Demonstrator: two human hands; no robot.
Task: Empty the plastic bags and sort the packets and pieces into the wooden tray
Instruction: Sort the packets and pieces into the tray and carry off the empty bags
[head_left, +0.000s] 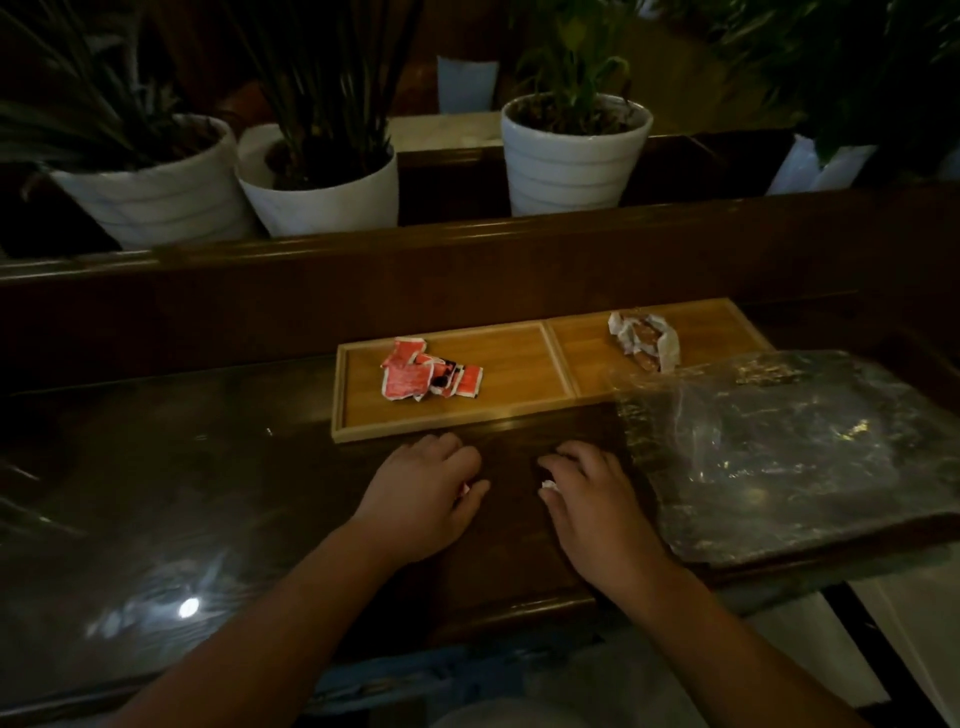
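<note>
A wooden tray (519, 415) with two compartments lies on the dark table. Several red-and-white packets (426, 376) are heaped in its left compartment. Crumpled silver-and-brown wrapper pieces (644, 340) lie in the right one. A flat clear plastic bag (789, 457) covers the table to the right and overlaps the tray's right front corner. My left hand (421, 493) rests palm down just in front of the tray, fingers curled over a small red-and-white scrap. My right hand (597, 499) lies beside it, fingers curled over a small white piece.
A raised wooden ledge (467, 270) runs behind the tray. Three white plant pots (571, 156) stand beyond it. The glossy table top (182, 493) stretches to the left, and its front edge is close to my forearms.
</note>
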